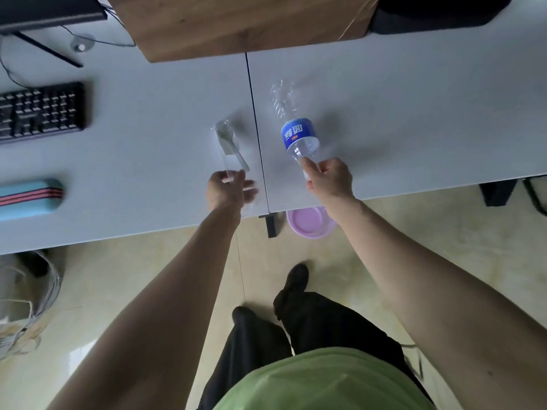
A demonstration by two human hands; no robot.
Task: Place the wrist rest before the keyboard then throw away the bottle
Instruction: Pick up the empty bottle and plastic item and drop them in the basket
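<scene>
- The bottle (299,134) is gripped at its cap end by the right hand (331,179), fingers closed round the neck; its base points toward 11 o'clock and appears to rest on the white desk (414,113), though that contact cannot be told for certain.
- A clear plastic wrapper holding a spoon (229,143) is pinched at its near end by the left hand (228,187), fingers closed on it.
- The wrist rest (29,199), teal with pink stripes, is seen lying at 6 o'clock of the keyboard (41,112), near it but apart, so the first step is judged done.
- The throwing-away step is judged to be in hand.
- A pink mesh bin (310,221) is seen on the floor at 6 o'clock of the bottle, partly hidden under the desk edge.
- Next, the bottle would need to be lifted clear of the desk edge, brought over the bin's mouth and released.
</scene>
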